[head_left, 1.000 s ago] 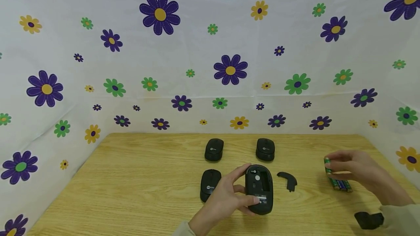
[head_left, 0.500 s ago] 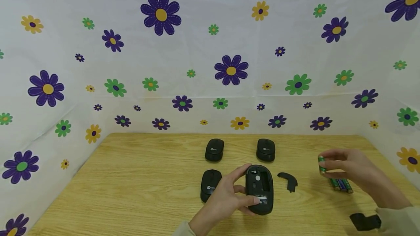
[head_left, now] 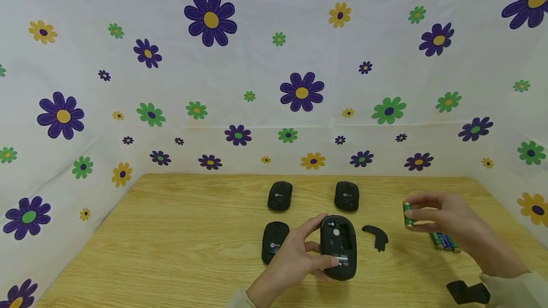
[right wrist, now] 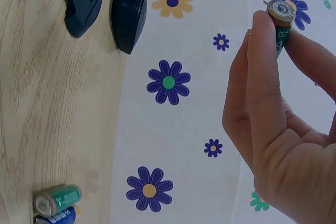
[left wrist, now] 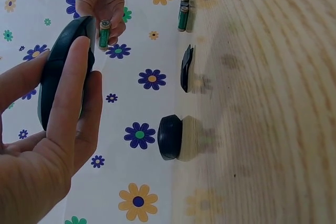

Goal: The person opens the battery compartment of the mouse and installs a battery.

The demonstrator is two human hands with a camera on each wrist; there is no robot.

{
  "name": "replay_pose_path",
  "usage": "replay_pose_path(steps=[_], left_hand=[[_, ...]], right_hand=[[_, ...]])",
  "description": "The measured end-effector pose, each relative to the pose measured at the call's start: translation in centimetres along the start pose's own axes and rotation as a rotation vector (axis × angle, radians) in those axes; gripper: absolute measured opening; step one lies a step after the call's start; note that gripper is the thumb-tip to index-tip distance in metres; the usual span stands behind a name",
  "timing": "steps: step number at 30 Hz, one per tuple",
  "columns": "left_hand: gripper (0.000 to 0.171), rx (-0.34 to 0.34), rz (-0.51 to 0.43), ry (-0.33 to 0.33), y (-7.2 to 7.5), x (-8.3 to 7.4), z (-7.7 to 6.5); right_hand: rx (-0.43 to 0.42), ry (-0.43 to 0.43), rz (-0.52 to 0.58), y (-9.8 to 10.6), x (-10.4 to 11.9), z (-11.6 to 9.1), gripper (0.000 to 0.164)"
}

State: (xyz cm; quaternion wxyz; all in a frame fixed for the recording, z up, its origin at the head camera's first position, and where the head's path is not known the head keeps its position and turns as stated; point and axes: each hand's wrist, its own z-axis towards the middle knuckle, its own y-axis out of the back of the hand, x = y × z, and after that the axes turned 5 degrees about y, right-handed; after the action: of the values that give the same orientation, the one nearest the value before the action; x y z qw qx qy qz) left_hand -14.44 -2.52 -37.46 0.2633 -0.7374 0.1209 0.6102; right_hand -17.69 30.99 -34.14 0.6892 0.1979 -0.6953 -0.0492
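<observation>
My left hand (head_left: 295,255) grips a black computer mouse (head_left: 348,270), thumb across its label, the underside with an uncovered battery slot facing me. In the left wrist view the same mouse (left wrist: 55,77) appears edge-on between the fingers. A green battery (head_left: 408,215) is pinched upright in my right hand (head_left: 449,215), to the right of the mouse and apart from it. The right wrist view shows the battery's metal end (right wrist: 281,10) above the fingertips. Below the right hand, several batteries (head_left: 445,242) lie side by side on the table. The hand partly hides them.
A black battery cover (head_left: 378,237) lies right of the held mouse, and another black piece (head_left: 466,293) is by the right sleeve. Three more mice, (head_left: 280,196) one of them at back left, sit on the wooden table (head_left: 180,232). A flowered cloth (head_left: 239,70) stands behind.
My right hand has lifted the green battery away from the batteries on the table and carried it left toward the mouse. The left hand and mouse stay nearly still.
</observation>
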Motion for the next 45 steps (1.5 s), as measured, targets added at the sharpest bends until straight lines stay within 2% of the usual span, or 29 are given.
replay_pose_path(steps=[8,18,28,45], left_hand=[[0.083,-0.001,0.006,-0.002,0.0,-0.1,0.0],[0.084,-0.009,-0.014,0.016,-0.1,0.0,0.1],[0.084,-0.010,-0.013,0.014,0.0,0.0,0.1],[0.083,-0.002,0.000,0.004,-0.1,0.1,0.2]], right_hand=[[-0.009,0.039,0.019,-1.2,0.1,-0.1,0.033],[0.024,0.076,0.039,-2.7,1.1,-0.1,0.031],[0.021,0.041,0.051,-3.8,1.7,0.3,0.035],[0.019,0.096,0.062,-5.5,2.7,0.4,0.031]])
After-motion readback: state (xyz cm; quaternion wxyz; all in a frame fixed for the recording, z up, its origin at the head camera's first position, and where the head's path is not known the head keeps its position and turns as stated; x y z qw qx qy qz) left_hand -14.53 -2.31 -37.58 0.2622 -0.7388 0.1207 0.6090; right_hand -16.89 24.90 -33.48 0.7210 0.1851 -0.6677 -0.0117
